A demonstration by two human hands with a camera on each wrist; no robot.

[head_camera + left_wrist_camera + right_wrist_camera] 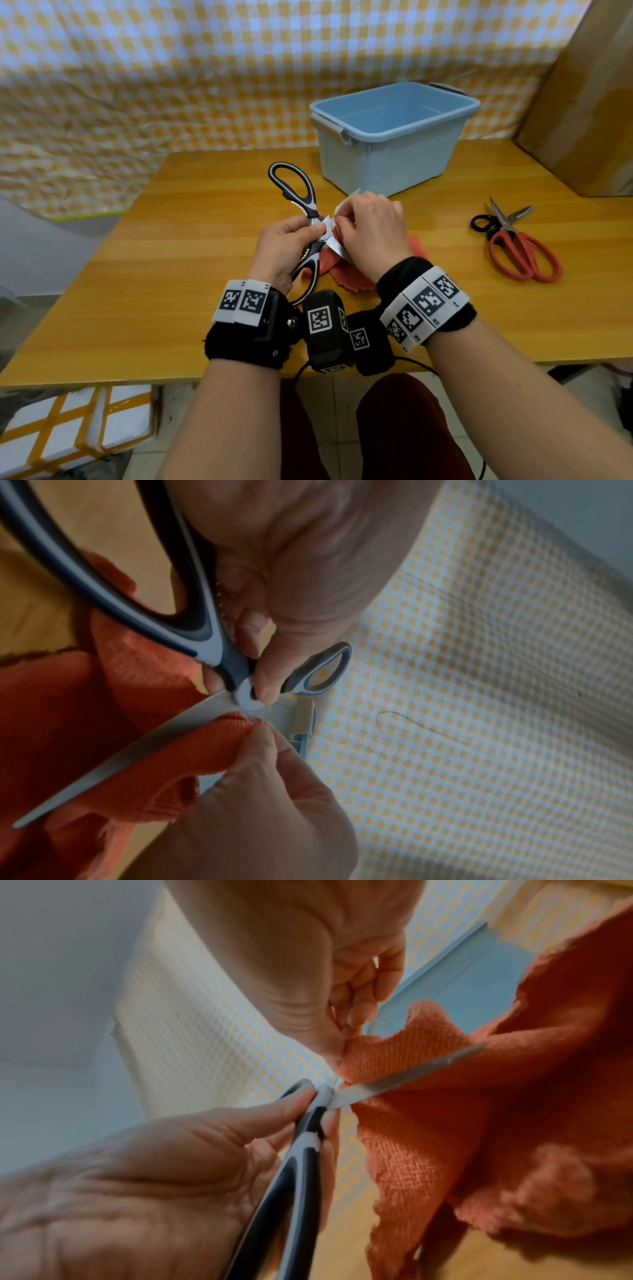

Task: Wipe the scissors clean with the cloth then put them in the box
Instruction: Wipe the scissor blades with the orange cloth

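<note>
Black-and-grey kitchen scissors (294,186) are spread wide open above the wooden table (171,260). My left hand (286,245) pinches them at the pivot (245,693), thumb and fingers on either side. My right hand (368,229) pinches an orange cloth (346,274) against one blade (113,761) close to the pivot. The cloth (479,1123) hangs down to the table. The light blue box (394,137) stands open just behind my hands.
Red-handled scissors (520,250) and small black-handled scissors (493,219) lie at the right of the table. A brown cardboard board (589,102) leans at the far right. Yellow checked cloth (171,68) covers the back.
</note>
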